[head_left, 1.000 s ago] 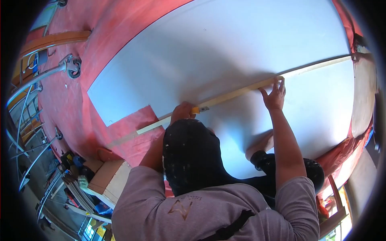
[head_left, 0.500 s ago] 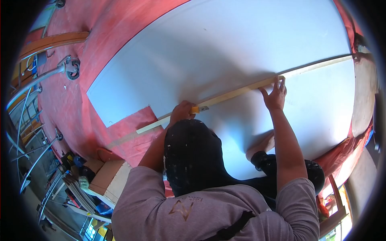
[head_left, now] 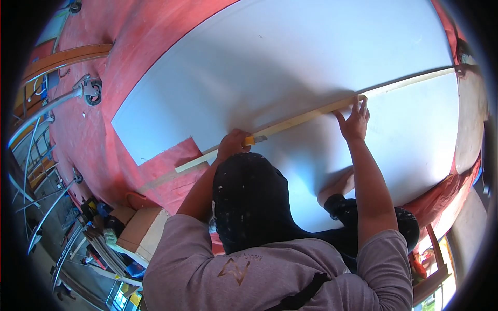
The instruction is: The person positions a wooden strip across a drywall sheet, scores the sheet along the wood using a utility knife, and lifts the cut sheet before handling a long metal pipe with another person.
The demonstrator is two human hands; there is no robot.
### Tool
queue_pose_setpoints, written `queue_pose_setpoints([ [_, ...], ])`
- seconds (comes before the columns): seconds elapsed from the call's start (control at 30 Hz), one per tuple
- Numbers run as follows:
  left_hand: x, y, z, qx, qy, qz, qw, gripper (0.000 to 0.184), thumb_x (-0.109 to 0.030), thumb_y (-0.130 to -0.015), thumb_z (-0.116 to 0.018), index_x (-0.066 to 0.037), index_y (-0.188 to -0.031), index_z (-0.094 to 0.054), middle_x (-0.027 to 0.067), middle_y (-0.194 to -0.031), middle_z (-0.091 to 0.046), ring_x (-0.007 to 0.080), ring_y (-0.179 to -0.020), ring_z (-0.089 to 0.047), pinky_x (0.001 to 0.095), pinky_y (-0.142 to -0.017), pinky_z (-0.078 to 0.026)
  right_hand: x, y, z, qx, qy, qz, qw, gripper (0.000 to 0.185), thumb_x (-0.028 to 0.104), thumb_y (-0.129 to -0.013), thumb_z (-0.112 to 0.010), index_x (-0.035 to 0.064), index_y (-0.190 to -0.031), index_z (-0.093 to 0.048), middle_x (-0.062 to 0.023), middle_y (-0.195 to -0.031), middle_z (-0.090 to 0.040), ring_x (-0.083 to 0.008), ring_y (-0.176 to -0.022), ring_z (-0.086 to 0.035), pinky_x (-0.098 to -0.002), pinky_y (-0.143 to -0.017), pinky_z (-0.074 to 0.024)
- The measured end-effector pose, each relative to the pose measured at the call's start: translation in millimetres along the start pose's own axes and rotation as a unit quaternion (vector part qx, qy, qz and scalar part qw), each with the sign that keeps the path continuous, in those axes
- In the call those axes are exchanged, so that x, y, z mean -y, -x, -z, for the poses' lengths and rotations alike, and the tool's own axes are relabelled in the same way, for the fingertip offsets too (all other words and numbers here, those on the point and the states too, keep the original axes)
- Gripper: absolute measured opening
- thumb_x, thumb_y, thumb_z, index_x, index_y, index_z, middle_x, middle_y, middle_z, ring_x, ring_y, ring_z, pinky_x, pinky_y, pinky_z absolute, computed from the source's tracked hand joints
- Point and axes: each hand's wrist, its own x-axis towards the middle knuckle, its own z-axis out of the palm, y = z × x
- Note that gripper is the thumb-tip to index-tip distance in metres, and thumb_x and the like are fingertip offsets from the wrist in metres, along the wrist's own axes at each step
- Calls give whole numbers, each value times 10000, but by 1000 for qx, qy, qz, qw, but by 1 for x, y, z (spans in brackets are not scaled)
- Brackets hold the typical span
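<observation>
A long pale wooden strip lies diagonally across a large white board. My left hand is closed around a yellow utility knife, its blade end pointing right along the strip's near edge. That same hand rests at the strip's left part. Farther right, my right hand grips the strip, with the thumb at its near side and the fingertips over the far side. Whether the blade touches the board I cannot tell.
Red sheeting spreads under the board. A wheeled metal frame stands at the left, near an orange beam. Boxes and tools sit at lower left. My bent knee and bare foot are close to the board.
Hardly anything differs. My left hand and the utility knife have shifted very slightly left, and the view has moved a little; the strip stays in place.
</observation>
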Motion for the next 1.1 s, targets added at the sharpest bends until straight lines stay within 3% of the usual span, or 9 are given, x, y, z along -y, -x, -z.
queue_pose_setpoints([
  [0.03,-1,0,1,-1,3,4,1000,410,-155,-736,-799,-110,-1135,-718,110,-1073,-649,341,-948,-676,437,-853,-556,0,-1,-2,-13,-4,6,1000,985,528,-846,-777,111,-1603,-306,-211,-1673,-198,-478,-1461,-299,-525,-1165,-395],
  [0.13,-6,0,3,-6,12,15,1000,390,-137,-752,-791,-103,-1134,-717,112,-1076,-648,346,-963,-673,437,-857,-554,3,-1,4,22,6,-16,1000,1011,571,-848,-753,100,-1612,-288,-209,-1680,-184,-443,-1479,-286,-479,-1218,-324],
  [0.5,-54,-11,26,-8,39,68,997,331,-175,-838,-818,-26,-1107,-694,147,-1068,-651,338,-942,-686,388,-834,-554,-1,-10,3,14,-7,11,1000,925,590,-859,-733,124,-1576,-381,-226,-1657,-224,-462,-1432,-341,-489,-1156,-413],
  [0.67,-62,-65,-9,-93,111,33,989,431,-141,-896,-738,-8,-1274,-581,141,-1018,-649,281,-905,-680,386,-809,-544,-2,-14,11,65,-22,-17,998,831,535,-885,-727,200,-1571,-399,-194,-1650,-270,-410,-1442,-360,-466,-1141,-431],
  [0.7,-64,-84,-14,-109,133,17,985,463,-139,-901,-727,-5,-1308,-553,139,-1005,-648,270,-892,-675,383,-805,-541,-2,-14,19,90,-28,-25,995,812,513,-901,-717,210,-1578,-387,-182,-1649,-279,-395,-1446,-362,-485,-1137,-430],
  [0.83,-108,-167,-10,30,265,-2,964,578,-213,-860,-763,-17,-1343,-513,117,-979,-636,245,-840,-619,361,-814,-524,-5,-20,50,162,31,-9,986,719,422,-967,-653,243,-1595,-352,-163,-1668,-260,-392,-1512,-278,-622,-1162,-326],
  [0.9,-170,-195,7,108,126,-15,986,581,-243,-845,-773,-23,-1320,-520,135,-1013,-659,272,-882,-651,385,-828,-531,-10,-19,46,146,51,10,988,696,406,-982,-634,268,-1599,-343,-165,-1690,-213,-409,-1559,-173,-665,-1187,-243],
  [1.03,-266,-249,-6,187,-112,-66,974,613,-315,-803,-806,-30,-1271,-529,181,-1126,-694,349,-1025,-690,445,-880,-544,-20,-15,53,136,26,34,990,617,194,-982,-480,275,-1586,-383,-166,-1688,-230,-403,-1567,-164,-698,-1192,-183],
  [1.1,-302,-275,-17,217,-172,-77,958,631,-317,-784,-820,-32,-1265,-526,204,-1186,-685,386,-1099,-666,471,-913,-541,-24,-18,59,144,32,44,988,602,195,-989,-473,274,-1581,-396,-163,-1674,-268,-397,-1565,-175,-703,-1191,-174],
])
